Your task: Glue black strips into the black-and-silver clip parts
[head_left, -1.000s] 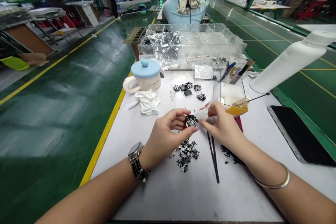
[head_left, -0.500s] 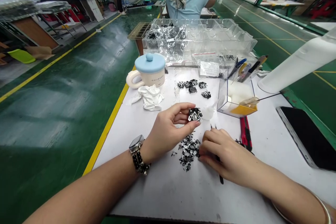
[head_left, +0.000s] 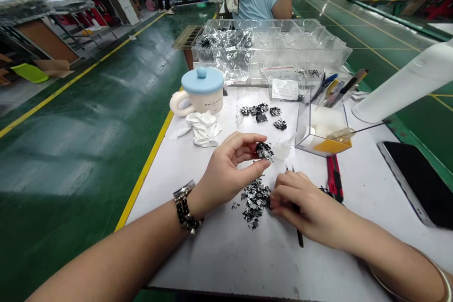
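Between thumb and fingertips, my left hand (head_left: pixel 233 165) holds a small black and silver part (head_left: pixel 264 151) above the white tabletop (head_left: pixel 212 255). Below it lies a loose pile of tiny black and silver pieces (head_left: pixel 255 200). My right hand (head_left: pixel 300 203) is at the pile's right edge, fingers pinched together; whatever is between the fingertips is hidden. Dark tweezers (head_left: pixel 300 237) pass under that hand, their tips showing above it. Several assembled parts (head_left: pixel 261 118) sit farther back. A small translucent bottle (head_left: pixel 282 150) lies just right of the held part.
A lidded mug (head_left: pixel 201 92) and crumpled tissue (head_left: pixel 204 128) stand at the left. To the right are a clear pen box (head_left: pixel 323 127), a red cutter (head_left: pixel 333 179), a phone (head_left: pixel 417 181) and a white tube (head_left: pixel 403 82). Clear trays (head_left: pixel 293 40) line the back; a person sits beyond.
The part in my left hand has turned and now shows a different side. My right hand has shifted very slightly at the pile. The person beyond the trays has moved an arm down.
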The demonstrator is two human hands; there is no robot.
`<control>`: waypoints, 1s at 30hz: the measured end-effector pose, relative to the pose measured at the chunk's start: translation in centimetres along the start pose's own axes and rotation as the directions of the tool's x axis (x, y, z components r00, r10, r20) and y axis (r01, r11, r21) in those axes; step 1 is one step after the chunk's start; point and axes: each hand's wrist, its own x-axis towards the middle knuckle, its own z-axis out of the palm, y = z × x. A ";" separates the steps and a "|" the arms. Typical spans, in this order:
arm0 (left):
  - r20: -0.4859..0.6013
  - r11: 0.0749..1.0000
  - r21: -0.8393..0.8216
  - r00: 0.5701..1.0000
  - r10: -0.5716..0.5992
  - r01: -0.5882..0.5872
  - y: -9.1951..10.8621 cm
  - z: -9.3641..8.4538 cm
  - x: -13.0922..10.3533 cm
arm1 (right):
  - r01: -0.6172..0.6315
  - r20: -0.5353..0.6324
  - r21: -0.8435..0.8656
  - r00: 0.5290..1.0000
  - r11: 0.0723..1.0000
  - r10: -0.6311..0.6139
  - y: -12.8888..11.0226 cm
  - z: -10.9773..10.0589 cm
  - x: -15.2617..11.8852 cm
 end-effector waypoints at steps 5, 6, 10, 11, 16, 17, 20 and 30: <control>0.132 0.960 -0.230 0.983 -0.131 0.159 0.6 0.0 -0.1 | 0.140 -0.189 0.020 0.973 0.990 -0.134 0.5 -1.7 -0.7; 0.158 0.948 -0.262 0.977 -0.141 0.179 0.6 0.0 -0.2 | 0.181 -0.242 0.014 0.955 0.983 -0.172 0.5 -2.0 -0.9; 0.212 0.917 -0.339 0.967 -0.144 0.210 0.8 0.2 -0.4 | 0.259 -0.361 -0.002 0.901 0.966 -0.242 0.8 -2.7 -1.2; 0.228 0.912 -0.345 0.962 -0.147 0.221 0.8 0.2 -0.5 | 0.262 -0.382 0.011 0.893 0.965 -0.238 0.9 -2.8 -1.3; 0.352 0.899 -0.328 0.921 -0.169 0.290 1.0 0.6 -1.0 | 0.257 -0.439 0.117 0.880 0.959 -0.182 1.0 -3.1 -1.4; 0.382 0.899 -0.325 0.910 -0.160 0.295 1.0 0.7 -1.1 | 0.252 -0.439 0.131 0.882 0.959 -0.172 1.0 -3.2 -1.4; 0.444 0.901 -0.318 0.886 -0.133 0.295 1.1 1.0 -1.4 | 0.239 -0.431 0.136 0.888 0.961 -0.159 1.2 -3.2 -1.3; 0.371 0.856 -0.407 0.914 -0.164 0.318 0.8 1.4 -1.6 | 0.240 -0.681 -0.143 0.680 0.960 -0.272 -0.2 -1.7 -0.6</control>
